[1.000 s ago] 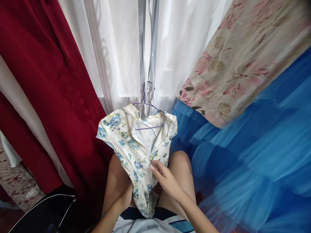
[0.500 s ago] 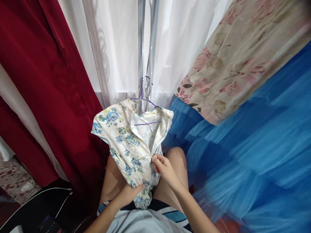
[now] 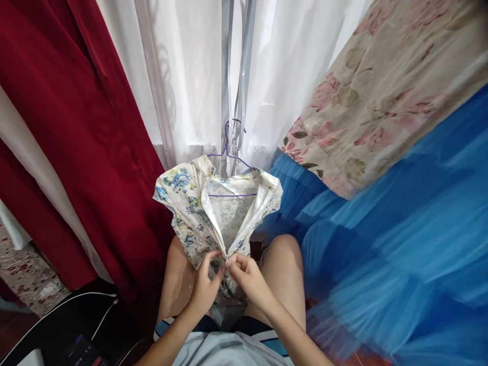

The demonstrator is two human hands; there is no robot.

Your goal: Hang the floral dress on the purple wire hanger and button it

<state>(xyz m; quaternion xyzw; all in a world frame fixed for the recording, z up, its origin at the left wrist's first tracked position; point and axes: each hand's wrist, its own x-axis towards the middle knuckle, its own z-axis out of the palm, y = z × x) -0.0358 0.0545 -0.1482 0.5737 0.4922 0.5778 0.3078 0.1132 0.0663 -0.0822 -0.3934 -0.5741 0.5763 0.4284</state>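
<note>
White cotton-like cloth with blue roses and yellow-green leaves: your shirt (image 3: pixel 186 198) hangs on the purple hanger (image 3: pixel 226 145), shoulders over its two ends, lower part gathered above your lap.

Change over the last half second: your left hand (image 3: pixel 206 282) has come up from the low folds to sit just beside your right hand (image 3: pixel 247 277). The neck opening is now spread wider, a long V with pale, plain edges; the printed inside shows behind the hanger's straight bottom bar. Judgement: the work has become two-handed, centred on the V's lowest point.

Grip: your right thumb and forefinger are pinched on the shirt front there. Your left finger and thumb curve against the fabric with a gap between them; cannot tell if they nip it. A small pale fastening may sit at the point, too small to confirm.

Around: smooth red cloth (image 3: pixel 99 152) in long folds, blue netting (image 3: pixel 366 254) in frothy layers, sheer white cloth (image 3: pixel 194 76) behind.
</note>
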